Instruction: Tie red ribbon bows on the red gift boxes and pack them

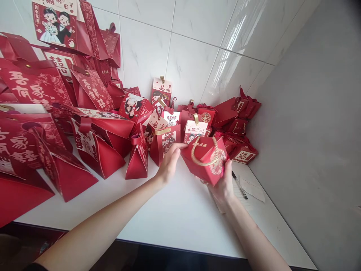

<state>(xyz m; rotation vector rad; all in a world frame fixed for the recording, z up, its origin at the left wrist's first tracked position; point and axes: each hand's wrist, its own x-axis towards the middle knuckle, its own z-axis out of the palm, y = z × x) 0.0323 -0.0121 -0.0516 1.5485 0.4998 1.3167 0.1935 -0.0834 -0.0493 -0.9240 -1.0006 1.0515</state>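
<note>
My right hand [223, 188] grips a red gift box [199, 160] from below and its right side, holding it tilted above the table. The box has a gold rope handle [203, 162] and a round gold pattern on one face. My left hand [169, 165] is at the box's left edge, index finger stretched out toward its top corner and thumb apart; its other fingers are partly hidden. Whether the fingertip touches the box I cannot tell. Just behind stand a red box with a gold tab [169, 138] and a pink-topped box [194, 130].
Large red gift bags [35, 84] are piled on the left, with smaller red boxes [242, 150] stacked at the right by the grey wall [304, 131]. A pen [239, 185] and paper [252, 188] lie on the white table [180, 218]. White tiles [194, 56] rise behind.
</note>
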